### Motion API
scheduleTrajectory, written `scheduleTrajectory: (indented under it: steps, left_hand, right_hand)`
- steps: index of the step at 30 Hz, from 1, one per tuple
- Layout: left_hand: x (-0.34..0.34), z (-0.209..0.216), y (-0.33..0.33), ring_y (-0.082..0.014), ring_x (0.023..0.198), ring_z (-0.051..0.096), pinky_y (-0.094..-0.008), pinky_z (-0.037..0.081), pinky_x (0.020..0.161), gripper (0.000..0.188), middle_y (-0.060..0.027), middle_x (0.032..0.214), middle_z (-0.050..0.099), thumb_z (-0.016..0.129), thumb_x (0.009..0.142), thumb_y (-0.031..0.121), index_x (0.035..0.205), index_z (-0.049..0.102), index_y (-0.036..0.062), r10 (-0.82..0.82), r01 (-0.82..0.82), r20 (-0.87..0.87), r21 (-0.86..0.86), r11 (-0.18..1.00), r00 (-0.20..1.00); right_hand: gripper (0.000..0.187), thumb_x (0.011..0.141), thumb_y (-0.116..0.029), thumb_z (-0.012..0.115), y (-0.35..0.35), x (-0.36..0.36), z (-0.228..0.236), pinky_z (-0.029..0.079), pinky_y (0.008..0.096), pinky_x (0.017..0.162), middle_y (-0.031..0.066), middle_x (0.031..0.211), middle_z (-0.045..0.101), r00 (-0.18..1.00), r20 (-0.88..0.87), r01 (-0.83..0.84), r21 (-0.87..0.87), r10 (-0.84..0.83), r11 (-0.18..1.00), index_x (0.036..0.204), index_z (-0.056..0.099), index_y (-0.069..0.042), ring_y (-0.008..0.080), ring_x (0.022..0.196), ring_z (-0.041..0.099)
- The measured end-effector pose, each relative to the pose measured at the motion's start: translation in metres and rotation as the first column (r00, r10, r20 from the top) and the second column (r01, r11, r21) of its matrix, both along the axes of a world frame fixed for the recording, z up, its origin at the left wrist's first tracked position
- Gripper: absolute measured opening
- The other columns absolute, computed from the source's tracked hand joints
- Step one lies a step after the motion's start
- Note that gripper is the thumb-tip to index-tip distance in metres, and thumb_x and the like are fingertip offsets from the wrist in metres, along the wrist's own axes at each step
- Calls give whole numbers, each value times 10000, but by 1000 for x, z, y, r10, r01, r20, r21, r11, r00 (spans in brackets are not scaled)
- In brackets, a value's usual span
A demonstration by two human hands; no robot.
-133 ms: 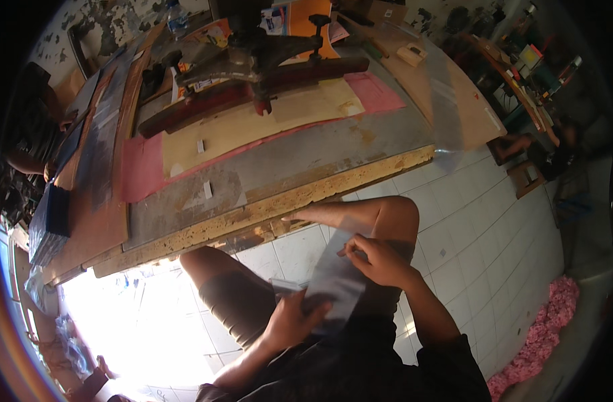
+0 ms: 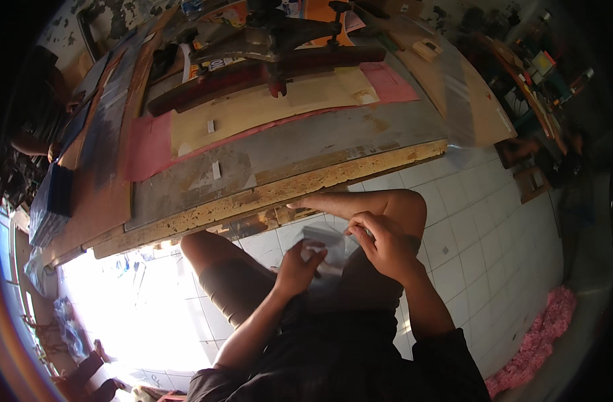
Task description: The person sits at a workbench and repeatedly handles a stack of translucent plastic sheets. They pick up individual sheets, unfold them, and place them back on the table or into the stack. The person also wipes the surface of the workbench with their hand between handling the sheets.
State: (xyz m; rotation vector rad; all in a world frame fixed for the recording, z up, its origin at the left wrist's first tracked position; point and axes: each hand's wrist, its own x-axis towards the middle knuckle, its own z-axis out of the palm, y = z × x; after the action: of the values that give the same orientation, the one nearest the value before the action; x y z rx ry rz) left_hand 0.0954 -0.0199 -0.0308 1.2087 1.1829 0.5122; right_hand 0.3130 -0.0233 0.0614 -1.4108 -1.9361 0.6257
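Observation:
Over my lap, a clear, thin plastic sheet or bag [image 2: 326, 236] hangs between my hands; its exact kind is hard to make out. My left hand [image 2: 295, 271] grips it from the left, thumb lying across the plastic. At its right edge, my right hand [image 2: 385, 249] is closed in a pinch with the fingers curled in. The plastic droops toward my shorts and blurs there.
Ahead stands a worktable [image 2: 306, 175] with a thick, worn edge. A dark metal clamp bar [image 2: 253, 78] spans yellow and pink sheets [image 2: 149, 142]. Dark stacked sheets [image 2: 52, 201] lie at left, near another person's hand [image 2: 53, 151]. Pink material [image 2: 541, 342] is heaped on the tiled floor.
My left hand has moved up and forward with the plastic, which is now bunched rather than stretched lengthwise. My right hand has risen slightly. The view has shifted a little.

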Motion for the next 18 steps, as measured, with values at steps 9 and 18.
scheduleTrajectory:
  steps: [9,18]
  left_hand:
    - [2,-54,46,-210,815,754,-300,577,549,357,-159,1106,696,677,1012,153,1250,541,-75,302,-347,317,95,933,899]
    - [-5,-15,30,-216,857,757,-314,583,643,496,-155,1029,739,694,1014,260,1324,522,-88,218,-252,268,98,963,938]
  right_hand:
    - [149,975,-48,655,-94,-14,65,507,376,1080,7,1084,723,579,-287,-804,-42,763,594,1112,713,-51,192,1131,710]
    - [178,939,-125,721,-58,0,116,548,340,966,-12,1024,748,642,-62,-761,65,764,645,1114,734,-95,134,986,741]
